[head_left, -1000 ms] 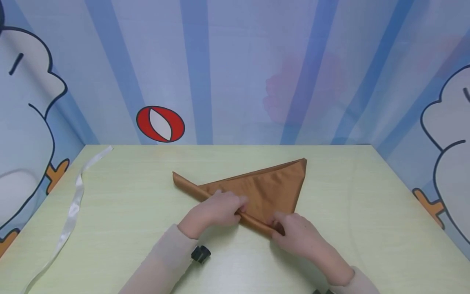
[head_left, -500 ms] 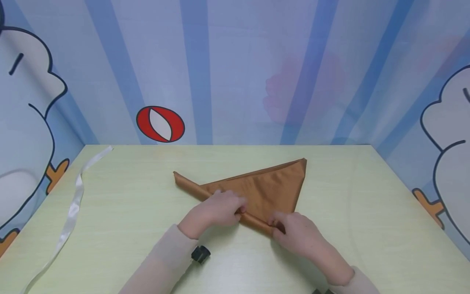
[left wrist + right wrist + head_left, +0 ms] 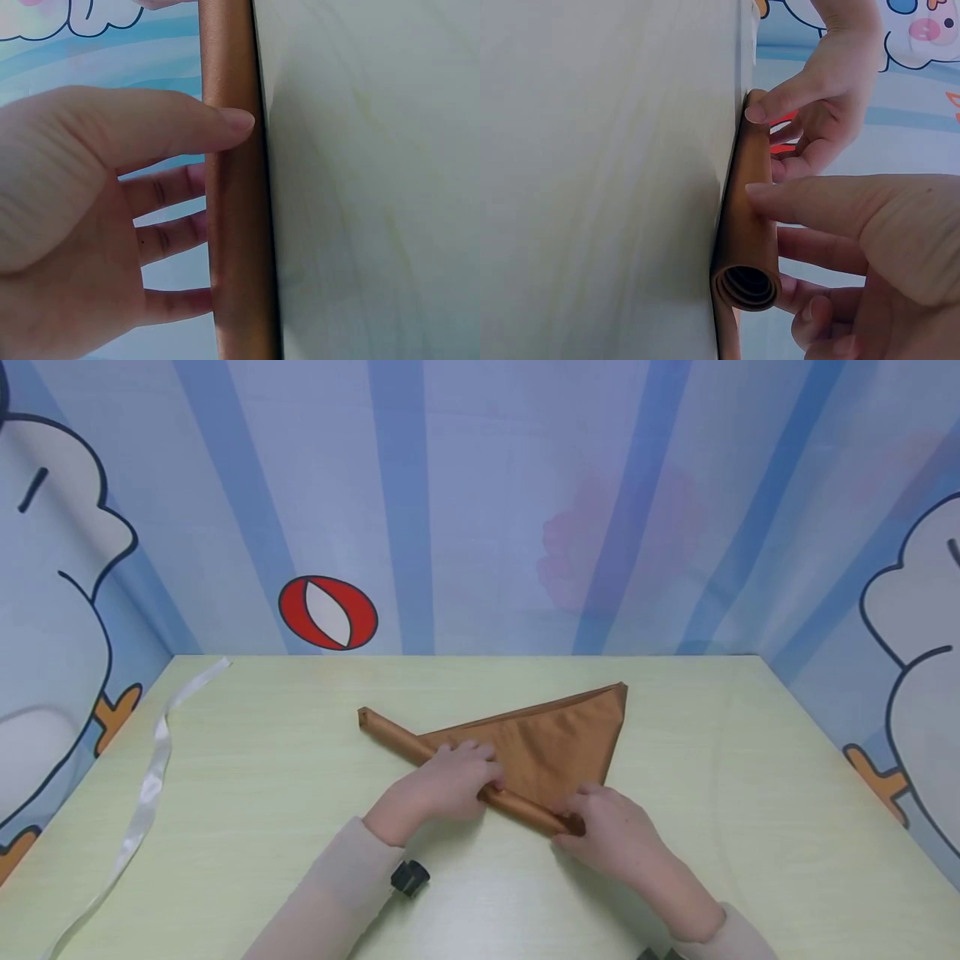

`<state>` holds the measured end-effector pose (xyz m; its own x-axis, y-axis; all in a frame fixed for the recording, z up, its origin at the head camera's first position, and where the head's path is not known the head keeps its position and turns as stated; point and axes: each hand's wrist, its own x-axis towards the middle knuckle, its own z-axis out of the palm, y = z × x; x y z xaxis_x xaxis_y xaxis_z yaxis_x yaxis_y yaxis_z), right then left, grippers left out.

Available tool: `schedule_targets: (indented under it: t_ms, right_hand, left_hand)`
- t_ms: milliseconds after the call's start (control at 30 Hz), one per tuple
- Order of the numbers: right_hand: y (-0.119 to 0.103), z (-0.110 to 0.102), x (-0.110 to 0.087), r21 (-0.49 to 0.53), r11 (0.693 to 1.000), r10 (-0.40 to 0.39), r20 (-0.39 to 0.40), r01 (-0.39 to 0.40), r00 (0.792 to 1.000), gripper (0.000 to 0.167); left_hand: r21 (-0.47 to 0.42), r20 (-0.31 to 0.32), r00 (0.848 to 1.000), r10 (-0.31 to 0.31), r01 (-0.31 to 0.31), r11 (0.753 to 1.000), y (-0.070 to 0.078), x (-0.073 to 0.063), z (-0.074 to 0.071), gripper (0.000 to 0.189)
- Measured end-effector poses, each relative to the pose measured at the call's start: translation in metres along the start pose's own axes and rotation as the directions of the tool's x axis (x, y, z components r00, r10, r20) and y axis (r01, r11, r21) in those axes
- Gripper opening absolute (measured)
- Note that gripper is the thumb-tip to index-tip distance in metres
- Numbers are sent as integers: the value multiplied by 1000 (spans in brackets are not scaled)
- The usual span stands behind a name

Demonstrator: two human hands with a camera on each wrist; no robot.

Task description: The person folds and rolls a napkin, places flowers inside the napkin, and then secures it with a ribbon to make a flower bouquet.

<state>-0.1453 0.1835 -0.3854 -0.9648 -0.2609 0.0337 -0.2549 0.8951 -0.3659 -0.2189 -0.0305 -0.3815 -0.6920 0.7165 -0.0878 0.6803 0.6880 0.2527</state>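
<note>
A brown satiny cloth (image 3: 555,752) lies on the table, its near side rolled into a slanting tube and the rest a flat, folded wedge. My left hand (image 3: 442,785) grips the tube around its middle. In the left wrist view the thumb presses on the brown roll (image 3: 238,195) while the fingers reach behind it. My right hand (image 3: 618,835) holds the tube close to its right end, thumb on the near side. The right wrist view shows spiral layers in the open end of the roll (image 3: 746,289), and the left hand (image 3: 832,97) farther along.
A long white ribbon (image 3: 150,785) trails down the left part of the pale table (image 3: 750,793). Behind the table's back edge hangs a blue striped backdrop (image 3: 495,527) with cartoon drawings. A small black device (image 3: 410,878) sits at the left wrist.
The tube has rolled slightly farther from me, and its left end has shifted a little right, now showing its opening. Fingers of both hands have shifted slightly on it.
</note>
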Motion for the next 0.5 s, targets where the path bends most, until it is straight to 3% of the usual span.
schedule_targets:
  t_ms: [367, 500]
  right_hand:
    - [1, 4, 0, -19, 1000, -10, -13, 10, 1000, 26]
    - [0, 4, 0, -5, 1000, -16, 3, 16, 1000, 24]
  left_hand:
    - [-10, -27, 999, 18, -18, 1000, -2, 2, 2, 20]
    - [-10, -3, 1000, 7, -7, 1000, -1, 1, -1, 20]
